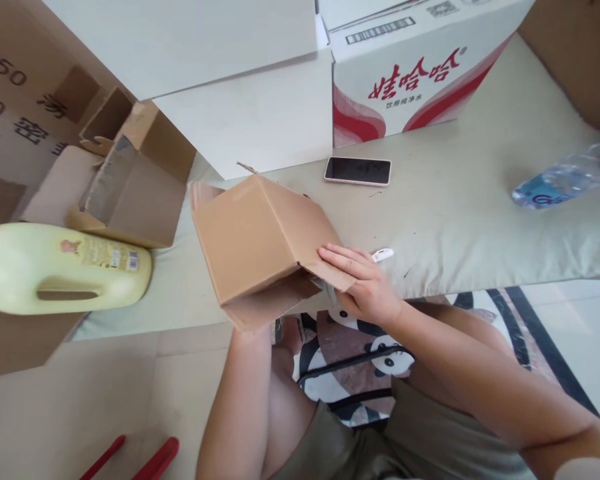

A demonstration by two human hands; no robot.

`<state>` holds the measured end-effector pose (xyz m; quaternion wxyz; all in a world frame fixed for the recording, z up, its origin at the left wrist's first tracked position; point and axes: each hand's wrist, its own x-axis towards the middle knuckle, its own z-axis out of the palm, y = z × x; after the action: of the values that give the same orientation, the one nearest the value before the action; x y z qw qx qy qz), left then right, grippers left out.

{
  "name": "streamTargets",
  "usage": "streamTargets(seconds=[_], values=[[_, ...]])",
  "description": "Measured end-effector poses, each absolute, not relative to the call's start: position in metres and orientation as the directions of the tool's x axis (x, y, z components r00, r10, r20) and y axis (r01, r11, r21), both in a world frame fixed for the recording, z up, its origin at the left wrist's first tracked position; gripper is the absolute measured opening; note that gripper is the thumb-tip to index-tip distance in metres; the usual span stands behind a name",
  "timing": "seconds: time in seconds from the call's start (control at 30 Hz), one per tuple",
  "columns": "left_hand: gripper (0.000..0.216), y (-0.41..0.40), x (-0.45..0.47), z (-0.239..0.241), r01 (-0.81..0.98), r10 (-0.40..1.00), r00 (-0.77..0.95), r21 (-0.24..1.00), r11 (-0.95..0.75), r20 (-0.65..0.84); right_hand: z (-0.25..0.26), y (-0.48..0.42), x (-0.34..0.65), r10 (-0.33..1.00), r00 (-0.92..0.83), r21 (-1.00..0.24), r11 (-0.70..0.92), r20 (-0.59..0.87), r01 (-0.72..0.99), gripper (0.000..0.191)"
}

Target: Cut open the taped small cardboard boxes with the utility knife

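Note:
A small brown cardboard box is tilted over the edge of the cloth-covered surface, with its open flaps facing me. My right hand holds the box's right side, fingers lying on the outside of a flap and thumb side toward the opening. My left forearm rises to the box's lower flap, and the left hand itself is hidden by the cardboard. Something greyish and clear shows partly inside the opening beside my right hand; I cannot make out what it is.
A phone and a small white object lie nearby. White cartons stand behind. Left are an opened cardboard box and a yellow jug. A plastic bottle lies right. Red handles show lower left.

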<state>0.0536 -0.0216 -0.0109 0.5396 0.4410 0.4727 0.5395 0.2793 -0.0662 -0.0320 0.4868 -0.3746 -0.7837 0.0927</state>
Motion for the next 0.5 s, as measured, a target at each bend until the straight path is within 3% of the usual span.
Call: streamTargets(seconds=[0.1,0.17,0.23,0.3,0.43,0.5], values=[[0.043,-0.020,0.055,-0.005,-0.209,1.000,-0.029,0.978,-0.001,-0.006,-0.034,-0.064,0.276,0.666,-0.252,-0.485,0.706,0.702,0.516,0.034],[0.061,-0.023,0.058,0.002,-0.253,1.000,-0.007,0.967,-0.016,0.015,-0.035,-0.063,0.275,0.673,-0.251,-0.481,0.696,0.696,0.532,0.032],[0.076,-0.028,0.060,0.012,-0.328,0.995,0.004,0.940,-0.092,0.099,-0.035,-0.063,0.275,0.681,-0.263,-0.466,0.684,0.683,0.561,0.033],[0.073,-0.036,0.060,0.026,-0.353,0.967,-0.043,0.901,-0.251,0.252,-0.035,-0.064,0.273,0.688,-0.289,-0.441,0.675,0.666,0.591,0.032],[0.075,-0.057,0.040,0.054,0.093,0.929,-0.122,0.936,-0.339,0.349,-0.033,-0.066,0.268,0.676,-0.351,-0.383,0.688,0.648,0.616,0.024],[0.072,-0.067,0.019,0.063,0.304,0.965,-0.122,0.934,-0.187,0.233,-0.032,-0.067,0.265,0.650,-0.386,-0.355,0.715,0.654,0.602,0.027]])
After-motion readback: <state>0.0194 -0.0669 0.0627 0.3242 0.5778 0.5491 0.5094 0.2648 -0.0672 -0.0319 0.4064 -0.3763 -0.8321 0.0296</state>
